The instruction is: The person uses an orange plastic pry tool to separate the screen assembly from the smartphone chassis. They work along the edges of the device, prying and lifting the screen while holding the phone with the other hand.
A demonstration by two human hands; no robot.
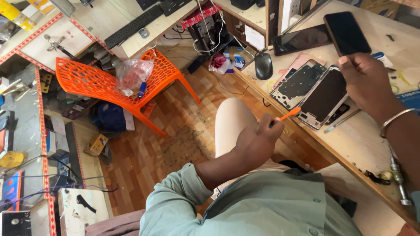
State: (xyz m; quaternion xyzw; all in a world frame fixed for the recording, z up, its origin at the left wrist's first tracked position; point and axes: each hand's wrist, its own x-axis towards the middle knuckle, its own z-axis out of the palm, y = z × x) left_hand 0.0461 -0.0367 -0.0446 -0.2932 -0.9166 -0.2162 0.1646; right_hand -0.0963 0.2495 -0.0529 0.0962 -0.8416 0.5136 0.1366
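While pinched, orange tool (290, 114) points up-right

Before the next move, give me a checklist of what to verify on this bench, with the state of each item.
1. Left hand closed on the orange tool: ok.
2. Tool tip touching the opened phone: cannot tell; it is at the phone's near edge.
3. Opened phone lying flat on the wooden bench: ok.
4. Right hand gripping the dark phone: cannot tell; its fingers reach the phone's lower end.
5. Computer mouse apart from the tool: ok.
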